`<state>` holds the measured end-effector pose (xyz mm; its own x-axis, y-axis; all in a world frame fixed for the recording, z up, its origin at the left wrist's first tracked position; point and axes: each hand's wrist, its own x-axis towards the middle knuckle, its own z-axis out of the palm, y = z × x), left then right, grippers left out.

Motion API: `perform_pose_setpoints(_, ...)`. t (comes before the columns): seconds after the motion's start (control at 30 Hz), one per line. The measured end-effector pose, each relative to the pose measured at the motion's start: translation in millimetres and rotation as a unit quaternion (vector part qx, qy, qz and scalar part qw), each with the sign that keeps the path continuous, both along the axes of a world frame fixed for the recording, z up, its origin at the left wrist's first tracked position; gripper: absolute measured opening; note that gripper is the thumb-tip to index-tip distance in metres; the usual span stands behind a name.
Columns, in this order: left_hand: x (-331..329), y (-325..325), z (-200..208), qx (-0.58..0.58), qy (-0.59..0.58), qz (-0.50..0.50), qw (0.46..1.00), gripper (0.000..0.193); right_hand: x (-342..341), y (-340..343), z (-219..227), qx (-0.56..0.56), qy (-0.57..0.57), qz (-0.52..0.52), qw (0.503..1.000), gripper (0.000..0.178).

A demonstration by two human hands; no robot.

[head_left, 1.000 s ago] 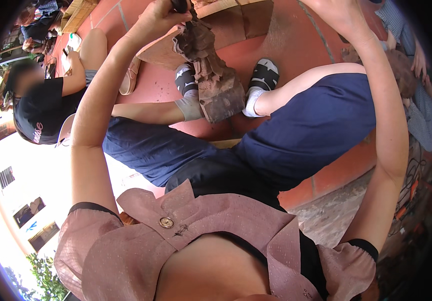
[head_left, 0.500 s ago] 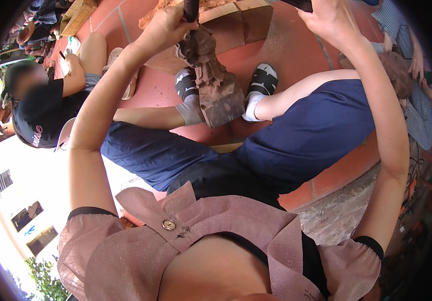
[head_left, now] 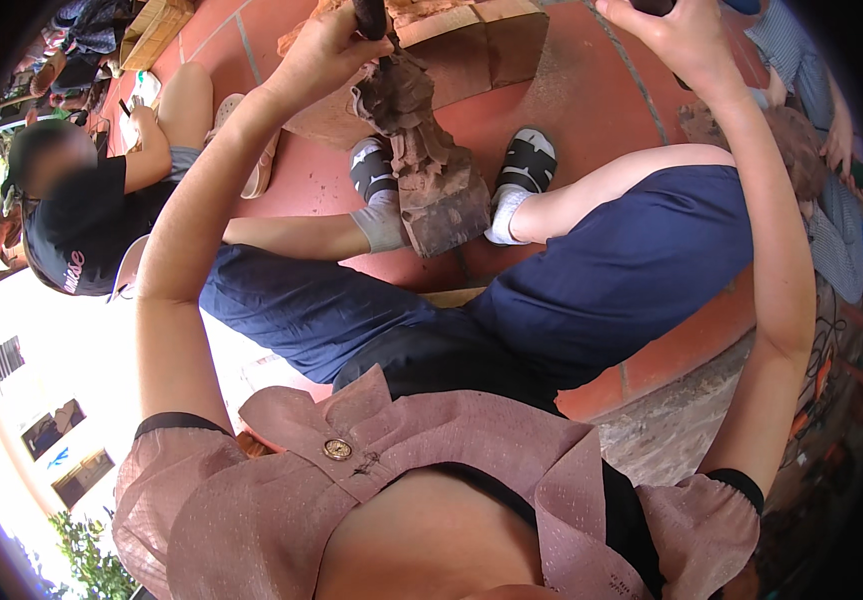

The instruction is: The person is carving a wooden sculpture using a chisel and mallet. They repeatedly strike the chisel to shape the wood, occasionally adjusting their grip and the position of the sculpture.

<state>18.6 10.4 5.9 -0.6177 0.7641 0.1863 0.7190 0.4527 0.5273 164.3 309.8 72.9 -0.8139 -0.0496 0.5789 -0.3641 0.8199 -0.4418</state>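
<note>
Between my feet stands a rough brown carving [head_left: 443, 200], with a blocky base towards me and a carved, ragged upper part. At its far end my left hand [head_left: 329, 52] is closed around the dark, rounded handle of a tool [head_left: 371, 16]. The tool's lower end meets the carving's top, and its tip is hidden, so I cannot tell its exact kind. Raised to the far right, my right hand [head_left: 679, 48] is closed around a dark tool [head_left: 653, 5], apart from the carving. Most of that tool lies beyond the upper edge.
Behind the carving lie large wooden blocks [head_left: 491, 45] on red floor tiles [head_left: 591, 100]. A person in a dark shirt and cap [head_left: 81, 220] sits at the left. At the right, another person's striped sleeve [head_left: 836, 250] and hands are near a brown carved piece [head_left: 791, 140].
My right hand has shifted slightly to the right, and the dark tool in it has tilted. My left hand and the carving have barely moved.
</note>
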Motion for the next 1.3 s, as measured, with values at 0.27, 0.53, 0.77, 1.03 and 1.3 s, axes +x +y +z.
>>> perform_pose_setpoints(0.27,6,13,9,0.046,0.128,-0.056,0.989,0.03,-13,17,-14,-0.023,-0.029,-0.006,0.999,0.029)
perform_pose_setpoints(0.53,0,13,4,-0.009,0.064,-0.024,0.998,0.022,-13,13,-19,0.033,-0.078,-0.052,0.995,0.028)
perform_pose_setpoints(0.77,0,7,-6,-0.106,0.028,0.025,0.994,0.03,-6,3,-7,0.047,-0.113,-0.057,0.991,0.031)
perform_pose_setpoints(1.03,-18,-14,-8,0.12,-0.304,0.04,0.944,0.022,-6,3,-13,0.064,-0.093,-0.06,0.992,0.03)
perform_pose_setpoints(1.3,-10,-4,1,-0.004,-0.014,-0.032,0.999,0.034,-8,-4,-2,0.017,-0.126,-0.071,0.989,0.028)
